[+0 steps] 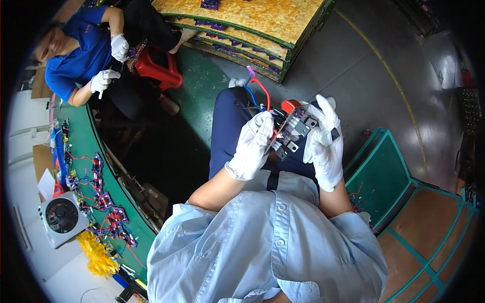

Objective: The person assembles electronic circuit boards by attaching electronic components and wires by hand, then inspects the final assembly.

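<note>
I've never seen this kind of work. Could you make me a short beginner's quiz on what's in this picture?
1. Multiple choice: what does the wearer's white-gloved left hand hold?
A) a paper cup
B) a circuit board with black, blocky components
C) a roll of tape

2. True or false: the co-worker in the blue short-sleeved shirt has white gloves on.

3. Fill in the colour: the frilly bundle beside the square, light-grey fan with a round dark grille is ____.

Key: 1. B; 2. True; 3. Yellow.
</note>
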Tool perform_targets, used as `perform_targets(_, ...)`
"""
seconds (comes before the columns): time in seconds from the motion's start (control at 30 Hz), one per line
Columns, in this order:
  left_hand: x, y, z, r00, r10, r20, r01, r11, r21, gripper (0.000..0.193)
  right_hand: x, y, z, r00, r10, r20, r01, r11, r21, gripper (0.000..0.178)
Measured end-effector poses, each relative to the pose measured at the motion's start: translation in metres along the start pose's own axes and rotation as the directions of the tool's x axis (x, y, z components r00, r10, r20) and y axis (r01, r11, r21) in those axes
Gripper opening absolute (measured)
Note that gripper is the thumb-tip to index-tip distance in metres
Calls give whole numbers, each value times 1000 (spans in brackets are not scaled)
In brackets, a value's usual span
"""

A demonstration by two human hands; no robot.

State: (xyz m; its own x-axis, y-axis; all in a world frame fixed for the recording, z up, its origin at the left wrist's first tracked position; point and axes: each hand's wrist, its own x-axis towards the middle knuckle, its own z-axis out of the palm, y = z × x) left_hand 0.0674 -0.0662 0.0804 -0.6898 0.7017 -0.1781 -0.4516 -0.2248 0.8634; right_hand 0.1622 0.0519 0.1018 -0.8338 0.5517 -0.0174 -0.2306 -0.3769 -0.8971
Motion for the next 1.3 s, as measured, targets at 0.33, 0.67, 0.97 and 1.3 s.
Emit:
perform_targets(0.33, 1, 5, -14, 974, -227, 28, 222, 968, 113, 23, -3, 6, 3, 999, 33, -31, -35, 998, -61, 44)
perform_targets(0.67, -3, 29, 8, 946, 289, 149, -297, 583, 756, 15, -4, 5, 9, 941, -337, 34, 272, 694, -666, 28)
perform_targets(0.97, 0, 27, 2, 957, 248, 151, -288, 740, 608, 25, -5, -24, 16, 949, 192, -249, -228, 965, -127, 20)
perform_targets(1.3, 7, 38, 7, 988, -18, -152, 69, 939, 336, 34, -8, 2, 4, 997, 70, -42, -72, 996, -54, 54)
